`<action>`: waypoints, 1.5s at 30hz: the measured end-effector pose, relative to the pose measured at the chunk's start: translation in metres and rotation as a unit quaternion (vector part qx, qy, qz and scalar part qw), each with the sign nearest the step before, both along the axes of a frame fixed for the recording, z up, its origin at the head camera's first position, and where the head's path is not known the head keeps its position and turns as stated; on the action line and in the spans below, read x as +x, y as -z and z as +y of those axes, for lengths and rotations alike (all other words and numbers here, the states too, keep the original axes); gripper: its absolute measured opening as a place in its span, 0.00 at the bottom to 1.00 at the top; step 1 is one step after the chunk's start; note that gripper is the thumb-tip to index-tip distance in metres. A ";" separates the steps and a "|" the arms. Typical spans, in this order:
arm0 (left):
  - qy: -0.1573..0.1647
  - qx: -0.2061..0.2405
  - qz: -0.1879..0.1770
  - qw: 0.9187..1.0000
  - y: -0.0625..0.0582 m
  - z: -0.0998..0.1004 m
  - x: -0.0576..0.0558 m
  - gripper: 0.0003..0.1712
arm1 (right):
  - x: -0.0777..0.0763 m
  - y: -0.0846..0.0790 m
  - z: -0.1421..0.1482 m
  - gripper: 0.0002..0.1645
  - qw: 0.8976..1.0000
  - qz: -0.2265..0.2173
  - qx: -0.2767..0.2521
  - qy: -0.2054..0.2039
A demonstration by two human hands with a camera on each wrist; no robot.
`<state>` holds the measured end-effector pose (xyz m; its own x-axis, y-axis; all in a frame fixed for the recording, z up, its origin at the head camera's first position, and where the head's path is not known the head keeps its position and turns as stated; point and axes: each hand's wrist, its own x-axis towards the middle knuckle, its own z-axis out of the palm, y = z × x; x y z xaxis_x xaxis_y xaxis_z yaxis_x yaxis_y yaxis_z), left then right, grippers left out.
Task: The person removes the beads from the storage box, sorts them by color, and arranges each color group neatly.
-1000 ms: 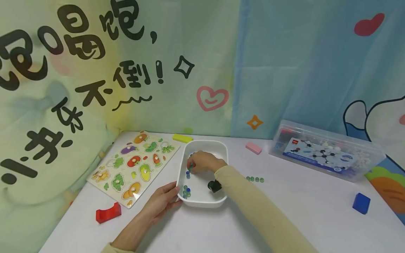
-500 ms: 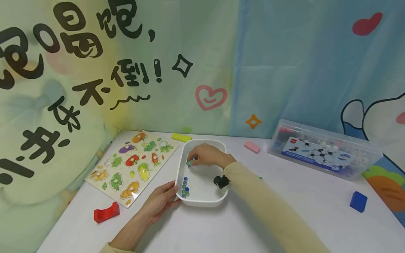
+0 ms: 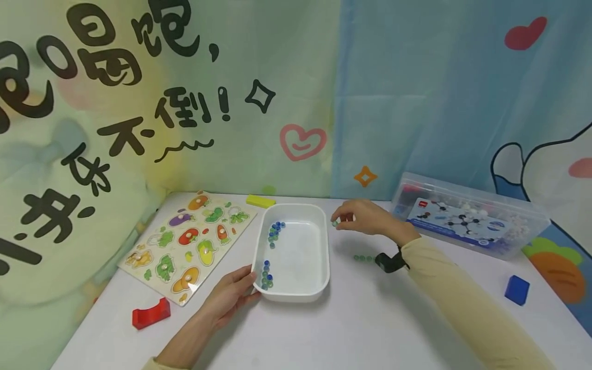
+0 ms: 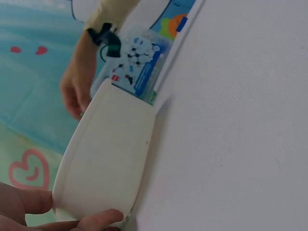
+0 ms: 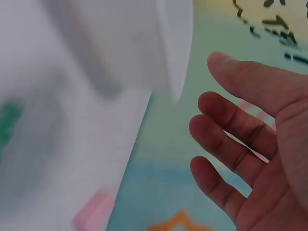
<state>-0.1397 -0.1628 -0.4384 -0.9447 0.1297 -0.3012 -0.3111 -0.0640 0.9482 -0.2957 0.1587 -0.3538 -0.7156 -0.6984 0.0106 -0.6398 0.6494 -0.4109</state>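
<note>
"Tray: which way?"

"Long axis near to far, on the white table. The left hand grips its rim by the near left corner."

"Right hand?"

"Just past the right rim, pinching 1 green marble."

"Room?"

"Vegetable board near the left wall; tabletop spreads in front and rightward."

"Writing?"

"'不倒!' on the backdrop; the clear box has a label too small to read."

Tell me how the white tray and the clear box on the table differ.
The white tray is opaque, while the clear box is see-through. The white tray looks plain, whereas the clear box bears a printed label. The left hand grips the white tray but not the clear box. Both are roughly rectangular containers.
</note>
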 end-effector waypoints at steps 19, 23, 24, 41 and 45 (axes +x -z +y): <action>0.000 0.001 -0.016 1.000 0.000 0.001 -0.002 0.30 | 0.030 0.080 0.109 0.11 0.996 -0.012 -0.013 0.093; -0.002 0.000 -0.019 1.000 -0.001 0.001 -0.002 0.30 | 0.032 0.085 0.111 0.10 0.995 -0.008 -0.011 0.103; -0.004 0.001 -0.020 1.000 -0.001 0.001 -0.001 0.30 | 0.033 0.086 0.111 0.10 0.995 -0.006 -0.014 0.102; 0.002 0.007 -0.009 1.000 0.000 0.001 0.001 0.35 | 0.033 0.081 0.110 0.09 0.995 -0.008 -0.017 0.099; 0.000 0.006 -0.014 1.000 -0.001 0.001 -0.001 0.32 | 0.030 0.071 0.107 0.09 0.994 -0.005 -0.021 0.103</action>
<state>-0.1402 -0.1620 -0.4372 -0.9357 0.1341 -0.3262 -0.3378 -0.0742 0.9383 -0.2656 0.2656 -0.4246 -0.8438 -0.5358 0.0292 -0.4908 0.7486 -0.4457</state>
